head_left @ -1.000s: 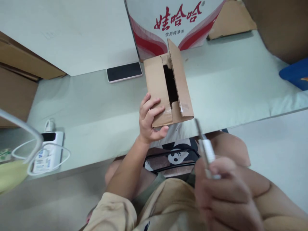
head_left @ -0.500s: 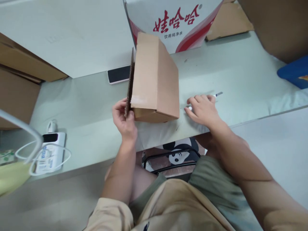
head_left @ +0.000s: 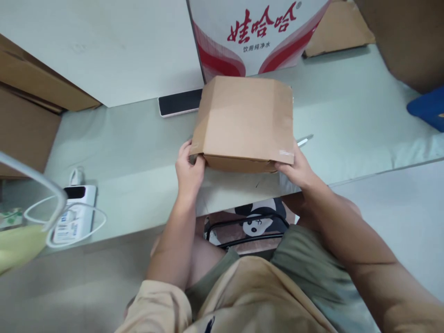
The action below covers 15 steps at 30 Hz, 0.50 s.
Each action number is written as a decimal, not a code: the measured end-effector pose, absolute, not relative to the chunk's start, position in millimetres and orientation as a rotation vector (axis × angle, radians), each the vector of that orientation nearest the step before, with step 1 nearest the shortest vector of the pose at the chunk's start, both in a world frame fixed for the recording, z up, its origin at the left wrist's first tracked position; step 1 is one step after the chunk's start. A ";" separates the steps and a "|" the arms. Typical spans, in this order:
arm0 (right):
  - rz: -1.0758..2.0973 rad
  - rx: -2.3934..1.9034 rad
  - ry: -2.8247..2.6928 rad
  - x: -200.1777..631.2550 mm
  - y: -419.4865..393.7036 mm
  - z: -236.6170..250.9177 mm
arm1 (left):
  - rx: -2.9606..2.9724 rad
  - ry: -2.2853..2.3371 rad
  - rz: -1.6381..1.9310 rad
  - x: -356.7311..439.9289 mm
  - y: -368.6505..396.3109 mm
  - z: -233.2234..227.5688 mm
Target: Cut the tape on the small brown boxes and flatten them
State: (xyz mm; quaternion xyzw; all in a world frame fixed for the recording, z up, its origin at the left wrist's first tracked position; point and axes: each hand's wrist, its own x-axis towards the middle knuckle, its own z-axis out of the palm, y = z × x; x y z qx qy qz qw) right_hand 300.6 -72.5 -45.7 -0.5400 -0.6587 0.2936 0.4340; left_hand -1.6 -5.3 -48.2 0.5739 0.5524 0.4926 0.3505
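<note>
A brown cardboard box [head_left: 243,120] lies on the table in front of me, a broad plain face turned up, with a flap sloping down on each side. Gripping the left flap at its near corner is my left hand [head_left: 189,171], thumb in front and fingers behind. My right hand [head_left: 296,166] has the near right corner, beside a strip of clear tape; most of its fingers are hidden behind the flap. Just past that hand a slim pale utility knife [head_left: 305,140] shows on the table, its other end hidden.
Behind the box stand a white carton with red lettering [head_left: 263,27] and a large white panel [head_left: 104,46]. A dark-topped flat device [head_left: 180,102] lies at the panel's foot. A white power bank [head_left: 76,215] with a looped cable is at left. Something blue [head_left: 428,108] sits far right.
The box has turned so its broad face is up and both side flaps show. My right hand has left the knife and taken the box's right flap; my left hand still holds the left one.
</note>
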 end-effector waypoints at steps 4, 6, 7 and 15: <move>0.758 -1.308 -1.508 292.5 -76.2 -54.8 | 1.434 1.165 1.380 5.0 -5.1 -48.6; 0.722 -1.349 -1.426 287.1 -75.5 -55.4 | 1.475 1.054 1.400 8.5 -4.7 -49.0; 0.702 -1.371 -1.374 284.5 -74.8 -54.3 | 1.496 1.020 1.392 9.7 -4.3 -49.0; 0.607 -1.461 -1.112 283.2 -72.7 -39.1 | 1.528 1.167 1.407 6.9 -6.3 -41.0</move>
